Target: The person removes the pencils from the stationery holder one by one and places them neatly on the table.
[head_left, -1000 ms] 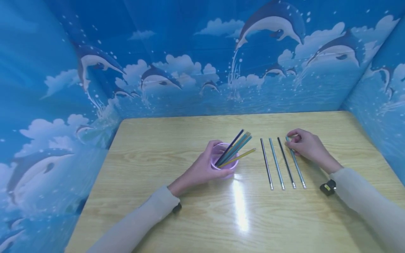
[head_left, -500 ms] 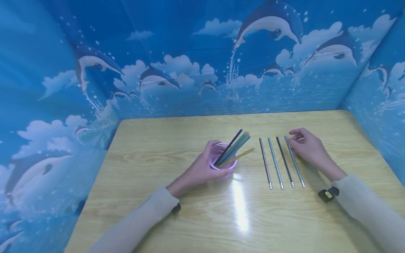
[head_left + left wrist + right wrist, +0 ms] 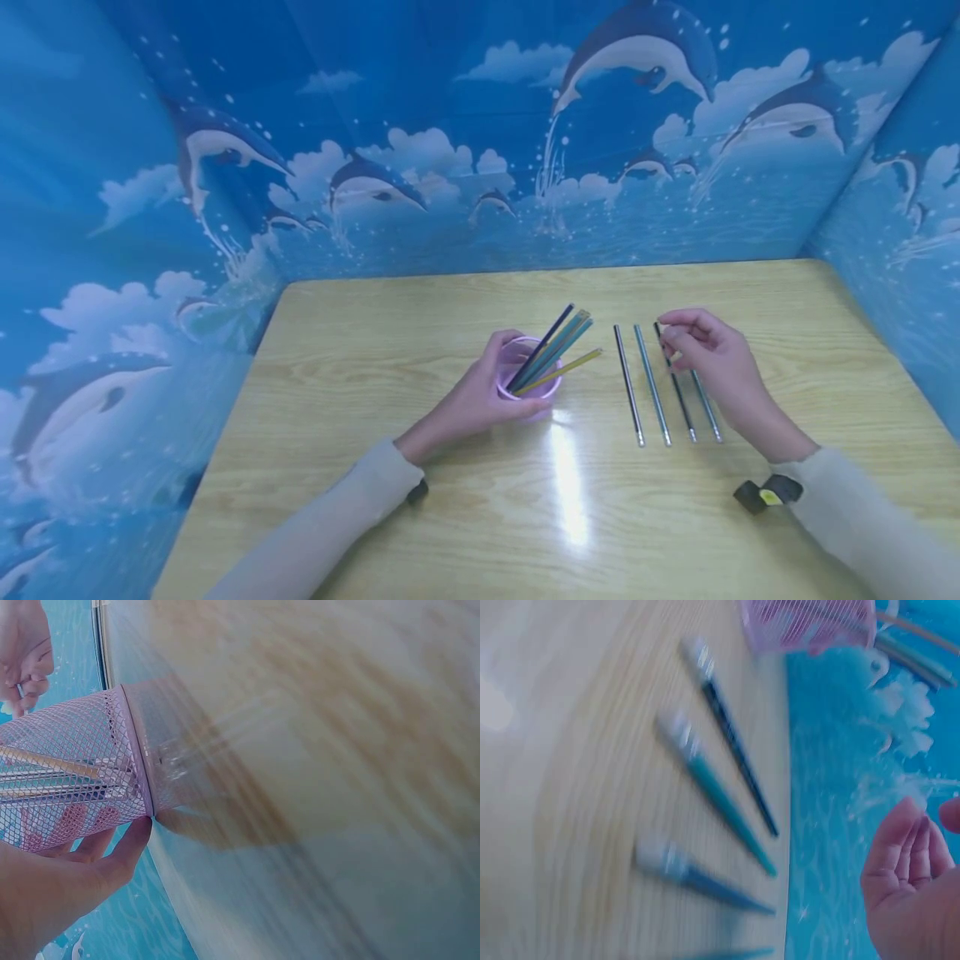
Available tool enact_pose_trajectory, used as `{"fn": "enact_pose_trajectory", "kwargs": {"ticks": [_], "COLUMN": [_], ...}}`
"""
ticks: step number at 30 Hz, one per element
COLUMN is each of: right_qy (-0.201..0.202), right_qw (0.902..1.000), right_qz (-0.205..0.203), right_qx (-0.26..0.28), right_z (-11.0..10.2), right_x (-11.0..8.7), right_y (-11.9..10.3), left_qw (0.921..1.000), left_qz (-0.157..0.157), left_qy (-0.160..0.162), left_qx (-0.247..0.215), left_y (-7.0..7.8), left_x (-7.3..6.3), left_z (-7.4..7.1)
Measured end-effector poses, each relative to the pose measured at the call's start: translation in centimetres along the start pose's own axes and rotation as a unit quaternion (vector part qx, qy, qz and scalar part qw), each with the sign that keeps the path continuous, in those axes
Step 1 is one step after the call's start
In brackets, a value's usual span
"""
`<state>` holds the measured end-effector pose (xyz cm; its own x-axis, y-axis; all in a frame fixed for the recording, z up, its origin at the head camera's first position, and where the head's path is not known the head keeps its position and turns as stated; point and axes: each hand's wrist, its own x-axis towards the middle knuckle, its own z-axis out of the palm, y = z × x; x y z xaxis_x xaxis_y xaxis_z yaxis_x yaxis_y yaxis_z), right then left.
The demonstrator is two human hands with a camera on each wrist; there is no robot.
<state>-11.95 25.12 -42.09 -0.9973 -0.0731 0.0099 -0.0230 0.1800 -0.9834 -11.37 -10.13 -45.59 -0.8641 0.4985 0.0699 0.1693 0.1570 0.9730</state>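
- Far left to upper right: the backdrop [image 3: 375,237] carries printed dolphins and clouds; no lettering can be made out on it.
- Middle of the head view: the left hand [image 3: 472,404] wraps its fingers and thumb round a pink mesh cup [image 3: 75,727], which stands upright on the table [image 3: 360,350]. That grip looks well judged: low enough to steady the cup without squeezing the mesh, with its mouth uncovered.
- Just right of that grip, several pencils lean out of the cup toward the upper right; the yellow pencil [image 3: 573,367] sits lowest, so another one would probably enter more cleanly on the far side. No brand is legible.
- Right of centre, four pencils lie side by side, white erasers nearest the viewer: first dark pencil [image 3: 628,383], first teal pencil [image 3: 652,379], second dark pencil [image 3: 681,400], second teal pencil [image 3: 707,408]. Pale flecks on a dark one might be print, too blurred to read.
- Farther right, the right hand [image 3: 716,358] hovers over the last two, fingers loosely bent, thumb apart, seemingly holding nothing. A pinch on one shaft alone would spare its neighbour.
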Motion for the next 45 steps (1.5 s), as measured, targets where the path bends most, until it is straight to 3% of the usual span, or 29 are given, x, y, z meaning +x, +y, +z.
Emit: {"fn": "enact_pose_trajectory", "kwargs": {"ticks": [5, 18, 27, 34, 45], "right_qy": [-0.033, -0.084, -0.081, -0.083, -0.051], "right_qw": [0.9962, 0.9908, 0.9920, 0.9910, 0.9928], "right_qz": [-0.018, -0.068, -0.092, -0.090, -0.090], "right_qx": [0.078, 0.081, 0.034, 0.054, 0.061], "right_z": [2.0, 5.5, 7.1, 7.8, 7.7], "right_x": [-0.9, -2.0, -2.0, -1.8, -2.2], "right_y": [-0.6, -1.3, -1.5, -1.2, -1.6], "left_qw": [1.0000, 0.9999, 0.9999, 0.9999, 0.9998], "left_qz": [-0.001, 0.012, 0.012, 0.010, 0.017], "left_qy": [0.001, 0.000, -0.002, -0.003, -0.006], "left_qx": [-0.003, -0.002, 0.012, 0.008, 0.008], "left_y": [0.0, -0.1, 0.0, 0.1, 0.1], "left_x": [0.0, 0.1, 0.0, 0.0, 0.0], "left_z": [0.0, -0.1, -0.1, -0.1, 0.0]}}
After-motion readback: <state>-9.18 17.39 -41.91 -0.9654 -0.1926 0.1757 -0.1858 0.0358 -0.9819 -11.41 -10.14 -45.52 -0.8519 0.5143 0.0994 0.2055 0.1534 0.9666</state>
